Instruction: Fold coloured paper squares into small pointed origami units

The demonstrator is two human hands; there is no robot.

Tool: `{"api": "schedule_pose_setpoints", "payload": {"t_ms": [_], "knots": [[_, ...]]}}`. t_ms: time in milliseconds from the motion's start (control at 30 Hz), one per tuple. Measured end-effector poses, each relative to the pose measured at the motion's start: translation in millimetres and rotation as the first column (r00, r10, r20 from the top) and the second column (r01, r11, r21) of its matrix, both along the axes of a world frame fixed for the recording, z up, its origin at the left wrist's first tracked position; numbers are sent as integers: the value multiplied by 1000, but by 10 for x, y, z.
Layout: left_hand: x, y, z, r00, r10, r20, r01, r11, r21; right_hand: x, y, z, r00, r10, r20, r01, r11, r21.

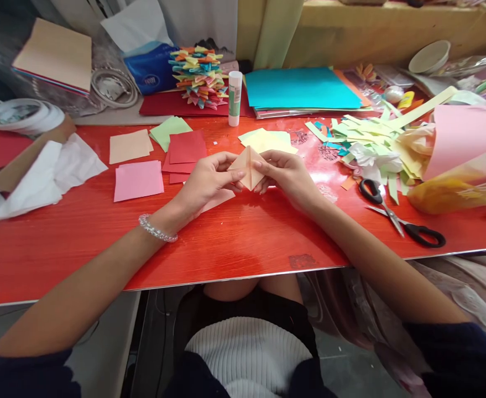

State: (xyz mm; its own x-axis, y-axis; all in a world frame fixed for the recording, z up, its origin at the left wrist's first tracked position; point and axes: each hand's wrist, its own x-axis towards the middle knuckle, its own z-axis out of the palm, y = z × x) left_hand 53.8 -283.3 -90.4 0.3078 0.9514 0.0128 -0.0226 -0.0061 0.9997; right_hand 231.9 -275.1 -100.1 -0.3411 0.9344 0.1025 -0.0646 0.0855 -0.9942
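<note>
Though forearms (102,293) apart, left hand (209,179) opposite right hand (286,174), paper (247,166) between.

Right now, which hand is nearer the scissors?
Right. The right hand holds the folded paper's right side, scissors further right; the left hand grips its left side.

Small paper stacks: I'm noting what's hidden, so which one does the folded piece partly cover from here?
The yellow stack, just beyond the folded piece; the peach, pink, green and red ones lie further left.
</note>
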Motion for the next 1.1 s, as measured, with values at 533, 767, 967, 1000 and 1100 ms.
{"api": "schedule_pose_setpoints", "payload": {"t_ms": [533, 767, 967, 1000, 1100], "knots": [[30, -32, 71, 999, -22, 36, 24, 997, -74, 10, -19, 46, 993, -79, 86, 69, 992, 108], [48, -13, 28, 996, 31, 85, -23, 995, -94, -29, -29, -29, 991, -36, 126, 21, 992, 121], [-3, 6, 35, 998, -26, 60, 32, 994, -109, -10, 24, -74, 997, -52, 64, 48, 997, 66], [-14, 12, 35, 998, -29, 61, 36, 993, -117, -3, 29, -76, 997, -53, 53, 49, 996, 68], [-30, 26, 17, 998, -14, 53, 21, 993, -120, 6, 31, -77, 998, -40, 54, 36, 997, 68]]}}
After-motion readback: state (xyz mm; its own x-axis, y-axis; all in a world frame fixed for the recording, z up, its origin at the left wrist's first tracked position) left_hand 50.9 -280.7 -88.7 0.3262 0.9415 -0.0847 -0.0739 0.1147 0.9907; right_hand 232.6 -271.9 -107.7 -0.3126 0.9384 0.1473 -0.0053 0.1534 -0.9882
